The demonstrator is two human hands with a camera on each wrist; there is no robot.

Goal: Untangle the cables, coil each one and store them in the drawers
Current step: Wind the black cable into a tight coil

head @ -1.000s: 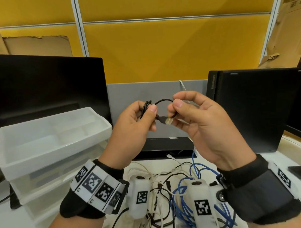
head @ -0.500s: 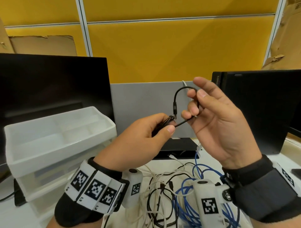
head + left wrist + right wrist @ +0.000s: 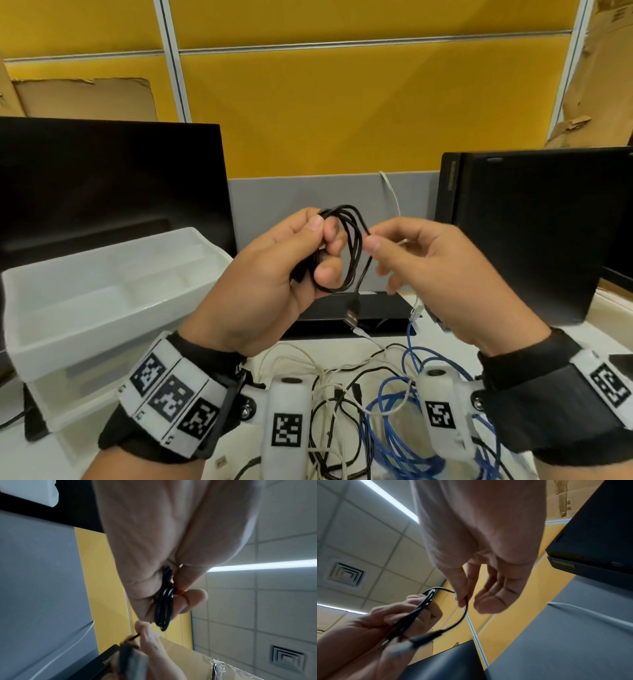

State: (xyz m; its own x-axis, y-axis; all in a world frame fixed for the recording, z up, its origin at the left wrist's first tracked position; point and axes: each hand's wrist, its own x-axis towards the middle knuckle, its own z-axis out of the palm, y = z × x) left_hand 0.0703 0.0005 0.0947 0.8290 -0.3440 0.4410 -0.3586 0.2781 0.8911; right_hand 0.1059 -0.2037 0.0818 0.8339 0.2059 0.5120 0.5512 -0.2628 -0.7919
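Left hand (image 3: 267, 274): my fingers and thumb are curled round the black cable (image 3: 346, 250), pinching its loops together in mid-air above the tabletop (image 3: 342, 346).
Right hand (image 3: 435, 270): I pinch the free strand of that cable between thumb and forefinger, the other fingers loosely bent; the two hands are just beside each other.
Black cable: coiled in several loops in my left hand, raised in front of the grey partition (image 3: 308, 195); its plug (image 3: 352, 311) hangs below the coil, free of both hands.
Drawers (image 3: 102, 301): a white plastic unit stands to my left on the tabletop, top drawer pulled out, its compartments showing.
Other cables: a tangle of white cables (image 3: 298, 363), a blue cable (image 3: 394, 428) and more black cables (image 3: 329, 428) lies on the tabletop below my wrists.
Monitors: one dark monitor (image 3: 102, 185) behind the drawers, another monitor (image 3: 534, 222) on my right.
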